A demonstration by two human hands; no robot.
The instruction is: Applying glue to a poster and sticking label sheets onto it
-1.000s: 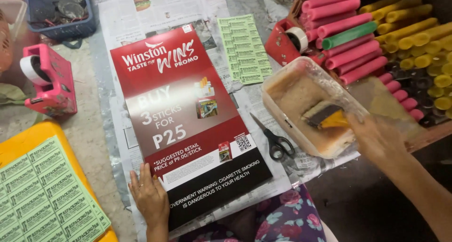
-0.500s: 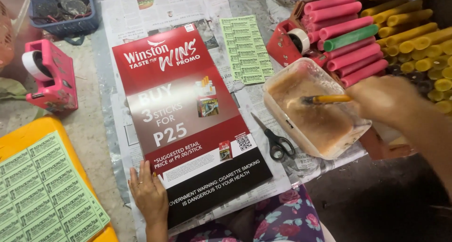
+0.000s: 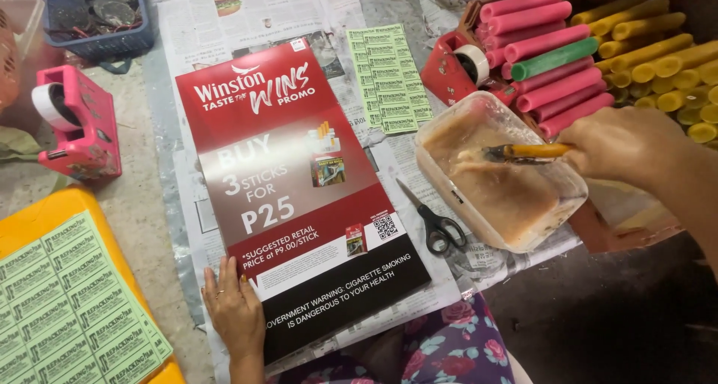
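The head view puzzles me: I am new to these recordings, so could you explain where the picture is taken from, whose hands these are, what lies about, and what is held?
The picture comes from a camera worn on a person's head, looking down at their own two bare hands; there is no machine. The left hand lies flat on the lower corner of a red and black poster, which rests on newspaper. The right hand has its grip on a yellow-handled brush, whose bristle end is in a clear plastic tub of brownish paste. Black scissors lie between poster and tub. Around them are two pink tape dispensers, sheets of green labels, a blue basket, and a box of pink, yellow and green rolls.
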